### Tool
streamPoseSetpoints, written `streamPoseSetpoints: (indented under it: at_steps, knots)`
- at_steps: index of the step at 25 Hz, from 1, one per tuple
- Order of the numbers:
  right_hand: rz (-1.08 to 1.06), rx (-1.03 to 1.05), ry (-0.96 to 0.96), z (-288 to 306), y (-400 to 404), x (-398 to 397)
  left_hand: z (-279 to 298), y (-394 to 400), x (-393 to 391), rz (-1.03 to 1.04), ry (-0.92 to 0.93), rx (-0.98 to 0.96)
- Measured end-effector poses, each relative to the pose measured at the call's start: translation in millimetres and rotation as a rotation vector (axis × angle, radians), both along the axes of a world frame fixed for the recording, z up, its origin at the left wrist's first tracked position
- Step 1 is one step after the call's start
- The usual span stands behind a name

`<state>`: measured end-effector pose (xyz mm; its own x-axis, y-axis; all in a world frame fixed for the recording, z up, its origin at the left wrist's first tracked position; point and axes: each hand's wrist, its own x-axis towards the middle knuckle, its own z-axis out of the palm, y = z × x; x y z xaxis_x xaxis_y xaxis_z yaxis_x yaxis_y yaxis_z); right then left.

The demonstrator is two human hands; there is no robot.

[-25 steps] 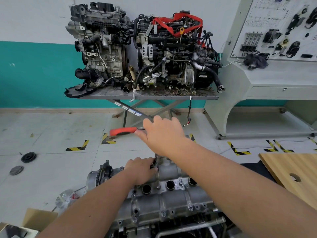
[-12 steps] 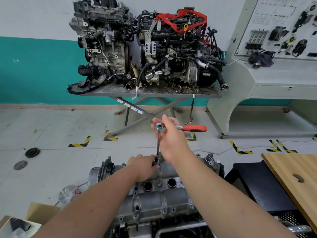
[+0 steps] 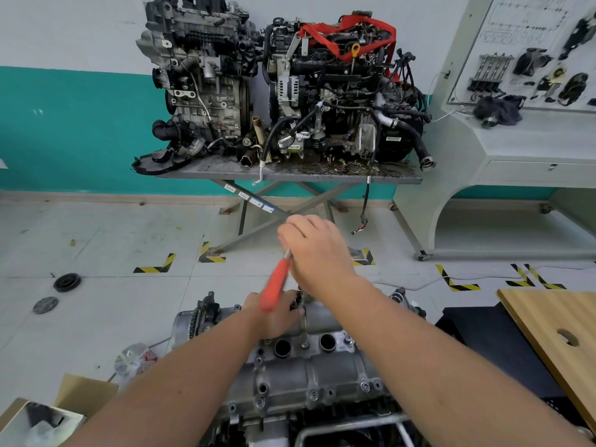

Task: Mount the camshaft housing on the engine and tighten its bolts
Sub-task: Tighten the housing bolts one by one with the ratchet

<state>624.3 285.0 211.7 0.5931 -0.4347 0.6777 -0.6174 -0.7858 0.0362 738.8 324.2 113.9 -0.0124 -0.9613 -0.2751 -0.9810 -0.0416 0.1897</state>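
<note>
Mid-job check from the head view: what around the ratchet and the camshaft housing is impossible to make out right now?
- Ratchet head: head view, covered by the right hand.
- Red ratchet handle: motion-blurred, outline unclear.
- Bolt and socket end: behind the left hand and the handle.
- Camshaft housing, near end: cut off by both forearms and the bottom edge.
- Tightness of the visible bolts: too small to judge.

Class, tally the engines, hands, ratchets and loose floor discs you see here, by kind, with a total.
Engines: 3
Hands: 2
Ratchet: 1
Floor discs: 2
Total: 8
</note>
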Motion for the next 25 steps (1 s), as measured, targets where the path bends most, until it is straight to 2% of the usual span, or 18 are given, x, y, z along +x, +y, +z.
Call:
streamPoseSetpoints:
  at_steps: [3,7,10,12,14,15,17,19,21,22,23,24,25]
  knots:
    - [-0.213,0.152,0.289,20.3,3.9,9.1,-4.2,-1.7,2.0,-0.008,-0.020,0.039]
    - [-0.204,0.262,0.541,40.9,0.9,11.6,-8.2,-3.7,3.2,-0.007,-0.022,0.032]
    - [-0.148,0.274,0.639,54.0,-7.9,8.7,-9.4,-3.8,3.7,-0.007,-0.015,0.038]
    - [-0.156,0.296,0.586,53.6,-7.7,11.6,-10.3,-4.1,5.4,-0.010,-0.005,0.038]
    - [-0.230,0.513,0.372,51.9,-6.2,14.1,-10.6,-5.3,5.1,-0.010,-0.002,0.046]
    - [-0.241,0.721,0.201,50.8,-7.3,13.6,-10.7,-5.8,4.7,-0.007,-0.002,0.051]
    - [-0.156,1.261,-0.299,46.6,-5.3,14.4,-11.8,-5.8,5.0,0.004,-0.002,0.050]
    - [0.009,1.627,-0.829,36.4,1.2,16.7,-12.2,-6.2,6.0,0.002,0.010,0.034]
    - [0.144,1.720,-1.390,23.6,2.3,16.2,-12.0,-6.4,5.5,-0.010,0.015,0.036]
    - [0.195,1.713,-1.600,17.9,1.9,15.8,-12.9,-6.9,5.9,-0.009,0.014,0.042]
    - [0.239,1.664,-1.684,12.2,3.8,14.7,-13.0,-6.9,6.4,-0.008,0.011,0.052]
    - [0.236,1.575,-1.619,6.3,7.2,13.4,-12.6,-6.6,6.7,-0.009,0.010,0.057]
    - [0.203,1.455,-1.449,-0.5,10.9,11.7,-11.3,-6.7,7.1,-0.010,0.012,0.062]
